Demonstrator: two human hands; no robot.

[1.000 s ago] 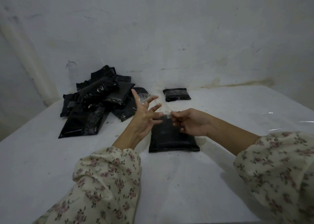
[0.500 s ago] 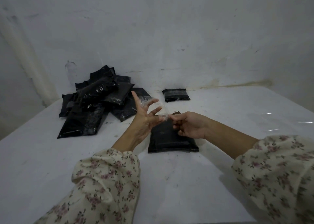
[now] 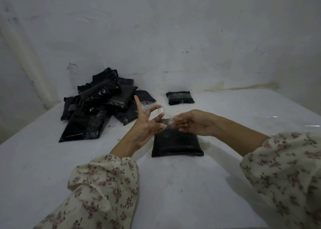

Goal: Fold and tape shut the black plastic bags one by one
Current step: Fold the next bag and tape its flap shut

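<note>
The white surface (image 3: 52,159) in front of you is matte, scuffed and speckled with dark marks. On it, take the folded bag (image 3: 175,145) as your landmark: a plump, pillow-shaped rectangle of black plastic with a dull grainy sheen, lying flat just below your hands. Well to the left of it and further back is the heap of black bags (image 3: 102,103), flat, crinkled and glossy, overlapping at odd angles. Behind the folded bag, near the wall, lies a smaller taped bag (image 3: 180,98), squarish, with a shiny band across its top. Your sleeves (image 3: 104,185) are soft cream cloth printed with small flowers. Above the folded bag's left edge, your left hand (image 3: 145,126) is splayed wide, with crumpled clear tape pieces (image 3: 149,107) clinging to its fingertips. Above the bag's far edge, your right hand (image 3: 192,124) pinches a thin clear tape strip (image 3: 169,122) that reaches across to a left fingertip.
</note>
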